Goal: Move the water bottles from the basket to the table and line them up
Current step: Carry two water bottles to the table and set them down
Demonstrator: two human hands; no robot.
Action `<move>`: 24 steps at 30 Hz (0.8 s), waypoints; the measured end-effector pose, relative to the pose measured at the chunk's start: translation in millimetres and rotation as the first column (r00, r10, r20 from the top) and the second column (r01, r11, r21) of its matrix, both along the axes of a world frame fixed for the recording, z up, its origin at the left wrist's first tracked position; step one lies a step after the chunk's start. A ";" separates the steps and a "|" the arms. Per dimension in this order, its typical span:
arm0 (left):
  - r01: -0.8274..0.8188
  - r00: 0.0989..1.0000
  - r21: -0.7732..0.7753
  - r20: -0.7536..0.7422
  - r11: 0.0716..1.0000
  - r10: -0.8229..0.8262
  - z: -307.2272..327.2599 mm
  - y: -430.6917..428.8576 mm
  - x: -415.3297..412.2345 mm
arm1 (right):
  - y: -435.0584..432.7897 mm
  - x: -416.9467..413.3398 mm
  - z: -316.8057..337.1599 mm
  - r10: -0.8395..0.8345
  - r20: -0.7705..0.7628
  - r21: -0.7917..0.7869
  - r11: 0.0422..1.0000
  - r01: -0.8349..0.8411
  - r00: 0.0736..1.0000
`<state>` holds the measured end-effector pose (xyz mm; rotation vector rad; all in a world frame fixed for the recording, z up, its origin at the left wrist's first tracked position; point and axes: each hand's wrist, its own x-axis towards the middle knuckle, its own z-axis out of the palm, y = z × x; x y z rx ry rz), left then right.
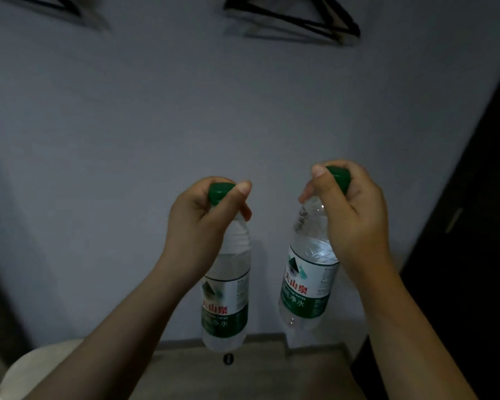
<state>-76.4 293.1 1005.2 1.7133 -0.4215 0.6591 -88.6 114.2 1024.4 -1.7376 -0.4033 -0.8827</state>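
Two clear plastic water bottles with green screw caps and green-and-white labels are held up in the head view, in front of a plain grey wall point(127, 168). The left hand point(202, 223) is closed around the cap and neck of the left bottle point(225, 298), and the right hand point(350, 220) grips the right bottle point(306, 284) in the same way at its top. Both bottles hang over the back part of the pale wooden worktop point(243, 379); I cannot tell if their bases touch it. The basket is not in view.

The left bottle has its long axis almost vertical, cap up. The right bottle is tilted, its cap toward the upper right and its base swung toward the left bottle, but they stay apart.

The bottles look mostly full, so I judge them rather heavy for a hold at the cap only. The thin walls probably give under pressure and the surface is smooth. The stiff neck is a safe place to hold; the labelled middle gives more control when setting a bottle down straight.
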 end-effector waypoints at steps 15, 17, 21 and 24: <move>-0.449 0.893 -0.094 -0.036 0.888 0.448 19.7 284.2 -108.8 | 306.2 -18.3 11.4 0.473 -0.017 0.047 0.880 -0.472 0.881; -0.497 0.867 -0.095 -0.027 0.862 0.497 20.1 321.1 -130.5 | 350.1 -29.3 10.8 0.524 -0.009 0.053 0.851 -0.523 0.852; -0.610 0.792 -0.096 -0.034 0.786 0.610 16.9 386.3 -171.6 | 431.7 -51.7 9.3 0.637 -0.015 0.059 0.770 -0.635 0.771; -0.684 0.728 -0.122 -0.042 0.719 0.685 13.2 428.5 -199.4 | 486.8 -67.7 7.0 0.718 -0.019 0.056 0.695 -0.716 0.696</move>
